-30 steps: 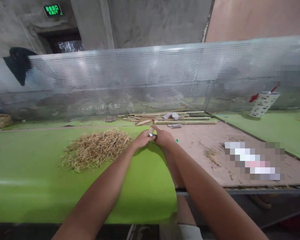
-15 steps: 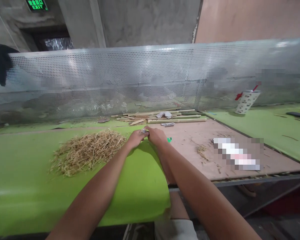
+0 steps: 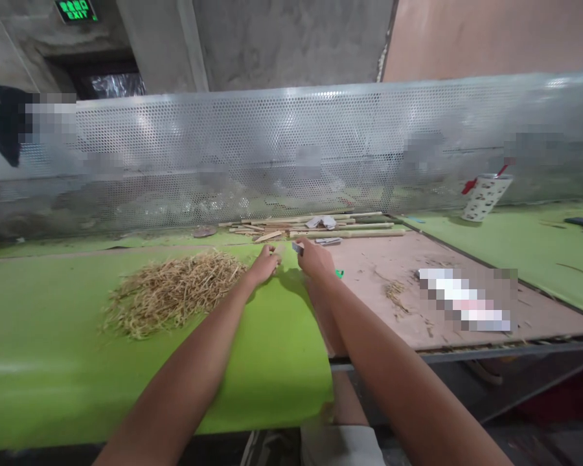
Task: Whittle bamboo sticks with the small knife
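Both arms reached out over the green mat (image 3: pixel 53 336). The right hand (image 3: pixel 315 260) was curled shut around a small grey thing (image 3: pixel 298 247), and only its tip stuck out above the fingers, so I could not tell what it was. The left hand (image 3: pixel 263 264) was just beside it but apart, with the fingers bent in a loose pinch. It may have held a thin brown bit at the fingertips, but that was too small to be sure. It looked like the step in hand was working on one little piece with the small grey thing, right where the green mat met the brown board (image 3: pixel 539 310). The next move would likely call for bringing the two hands close together with care, since the piece was so tiny. A pile of dry straw (image 3: pixel 172 291) lay on the green mat, near the left hand. Some long bamboo sticks (image 3: pixel 350 232) lay farther back, by the metal wall with holes (image 3: pixel 291 149). A tiny green bit (image 3: pixel 339 274) lay just beside the right wrist. The only container to see was a white cup with spots (image 3: pixel 486 197), well apart on the right. A red stick poked out of its top, and what else was inside could not be seen.
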`<state>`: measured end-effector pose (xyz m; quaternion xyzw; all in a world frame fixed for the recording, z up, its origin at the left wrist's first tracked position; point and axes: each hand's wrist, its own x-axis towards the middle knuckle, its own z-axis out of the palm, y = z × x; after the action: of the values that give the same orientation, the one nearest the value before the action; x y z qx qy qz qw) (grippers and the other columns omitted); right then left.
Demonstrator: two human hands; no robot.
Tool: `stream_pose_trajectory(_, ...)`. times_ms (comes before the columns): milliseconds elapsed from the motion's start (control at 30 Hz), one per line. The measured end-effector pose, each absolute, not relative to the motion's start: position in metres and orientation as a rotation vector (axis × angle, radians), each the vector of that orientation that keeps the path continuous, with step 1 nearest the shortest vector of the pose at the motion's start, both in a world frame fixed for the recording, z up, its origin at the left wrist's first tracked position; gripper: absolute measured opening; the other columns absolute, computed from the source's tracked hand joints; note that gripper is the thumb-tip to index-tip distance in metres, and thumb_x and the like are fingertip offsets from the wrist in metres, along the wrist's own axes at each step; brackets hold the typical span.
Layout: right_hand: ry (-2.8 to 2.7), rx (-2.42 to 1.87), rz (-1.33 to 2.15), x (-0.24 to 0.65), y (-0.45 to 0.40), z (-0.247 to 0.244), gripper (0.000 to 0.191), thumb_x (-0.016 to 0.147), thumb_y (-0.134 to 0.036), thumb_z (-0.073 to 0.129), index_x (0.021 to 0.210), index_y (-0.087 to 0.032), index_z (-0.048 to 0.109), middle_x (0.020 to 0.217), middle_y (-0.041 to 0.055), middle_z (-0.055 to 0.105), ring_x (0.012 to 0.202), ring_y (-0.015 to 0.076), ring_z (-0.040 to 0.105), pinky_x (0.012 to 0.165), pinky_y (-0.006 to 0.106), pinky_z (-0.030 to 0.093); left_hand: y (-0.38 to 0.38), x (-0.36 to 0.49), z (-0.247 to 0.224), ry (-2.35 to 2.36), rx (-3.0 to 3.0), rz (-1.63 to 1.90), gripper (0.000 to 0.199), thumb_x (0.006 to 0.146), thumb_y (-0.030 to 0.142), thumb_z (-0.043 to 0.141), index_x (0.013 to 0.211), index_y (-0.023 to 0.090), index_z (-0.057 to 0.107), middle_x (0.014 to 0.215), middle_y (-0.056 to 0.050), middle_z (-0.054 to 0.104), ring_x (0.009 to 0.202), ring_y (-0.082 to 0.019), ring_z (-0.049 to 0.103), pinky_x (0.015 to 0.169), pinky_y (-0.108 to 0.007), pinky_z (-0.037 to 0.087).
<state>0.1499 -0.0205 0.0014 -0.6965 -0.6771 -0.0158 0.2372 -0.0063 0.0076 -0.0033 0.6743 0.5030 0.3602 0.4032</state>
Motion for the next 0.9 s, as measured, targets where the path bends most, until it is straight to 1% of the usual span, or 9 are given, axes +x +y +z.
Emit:
stream_pose_trajectory(67, -1.814, -1.911, -0.011, 0.153, -0.02, 0.001, 0.04, 0.087, -0.024, 0.041, 0.126, -0.026, 0.047, 0.097, 0.0075, 0.069, 0.088, 0.0233, 0.063, 0.07, 0.03, 0.041, 0.007, -0.008, -0.001, 1.306, 1.716, 0.909, 0.023, 0.073, 0.016, 0.052, 0.096, 0.02, 0.05, 0.06, 0.003, 0.05, 0.044, -0.008, 0.041, 0.046, -0.022, 0.029)
stream_pose_trajectory(200, -1.795, -1.907, 0.019, 0.155, -0.017, -0.001, 0.039, 0.086, -0.025, 0.043, 0.124, -0.026, 0.048, 0.101, 0.0076, 0.068, 0.09, 0.0234, 0.062, 0.07, 0.03, 0.041, 0.006, -0.013, 0.004, 1.304, 1.818, 0.989, 0.018, 0.068, 0.011, 0.059, 0.085, 0.016, 0.059, 0.076, -0.003, 0.062, 0.052, -0.008, 0.048, 0.05, -0.022, 0.034)
stream_pose_trajectory(300, -1.794, -1.921, 0.028, 0.155, -0.015, -0.002, 0.038, 0.087, -0.027, 0.043, 0.125, -0.027, 0.047, 0.104, 0.0069, 0.067, 0.091, 0.0235, 0.062, 0.07, 0.03, 0.042, 0.006, -0.015, 0.008, 1.315, 1.769, 1.136, 0.021, 0.063, 0.014, 0.066, 0.083, 0.015, 0.061, 0.081, -0.004, 0.065, 0.058, -0.009, 0.053, 0.053, -0.022, 0.039)
stream_pose_trajectory(467, -1.81, -1.896, 0.011, 0.155, -0.014, -0.004, 0.035, 0.087, -0.029, 0.044, 0.121, -0.026, 0.051, 0.104, 0.0072, 0.067, 0.092, 0.023, 0.062, 0.07, 0.029, 0.042, 0.012, -0.016, 0.009, 1.241, 1.566, 1.313, 0.032, 0.057, 0.024, 0.074, 0.085, 0.016, 0.062, 0.073, -0.001, 0.064, 0.06, -0.009, 0.054, 0.056, -0.022, 0.042)
stream_pose_trajectory(533, -1.795, -1.88, 0.009, 0.155, -0.015, -0.004, 0.034, 0.087, -0.028, 0.045, 0.119, -0.026, 0.052, 0.104, 0.0068, 0.068, 0.092, 0.0235, 0.062, 0.07, 0.03, 0.042, 0.016, -0.016, 0.006, 1.144, 1.493, 1.364, 0.032, 0.056, 0.026, 0.076, 0.082, 0.016, 0.062, 0.071, 0.0, 0.063, 0.06, -0.008, 0.054, 0.057, -0.021, 0.042)
stream_pose_trajectory(600, -1.78, -1.87, 0.013, 0.156, -0.015, -0.003, 0.033, 0.086, -0.029, 0.046, 0.118, -0.027, 0.053, 0.103, 0.0063, 0.068, 0.092, 0.0239, 0.062, 0.07, 0.03, 0.042, 0.02, -0.016, 0.004, 1.068, 1.428, 1.391, 0.029, 0.057, 0.027, 0.075, 0.08, 0.015, 0.063, 0.071, 0.0, 0.062, 0.06, -0.008, 0.053, 0.056, -0.02, 0.042)
stream_pose_trajectory(767, -1.781, -1.871, 0.027, 0.156, -0.014, -0.004, 0.034, 0.082, -0.027, 0.047, 0.115, -0.026, 0.055, 0.101, 0.0055, 0.068, 0.089, 0.0229, 0.062, 0.068, 0.028, 0.041, 0.02, -0.015, 0.004, 1.105, 1.362, 1.374, 0.022, 0.072, 0.033, 0.066, 0.083, 0.014, 0.065, 0.074, -0.003, 0.064, 0.061, -0.008, 0.056, 0.055, -0.02, 0.043)
stream_pose_trajectory(900, -1.806, -1.837, 0.019, 0.156, -0.013, -0.005, 0.029, 0.08, -0.026, 0.048, 0.107, -0.026, 0.058, 0.098, 0.0047, 0.069, 0.087, 0.022, 0.062, 0.067, 0.028, 0.04, 0.014, -0.013, 0.007, 1.163, 1.403, 1.317, 0.023, 0.075, 0.035, 0.064, 0.083, 0.013, 0.065, 0.077, -0.006, 0.066, 0.061, -0.01, 0.057, 0.054, -0.022, 0.044)
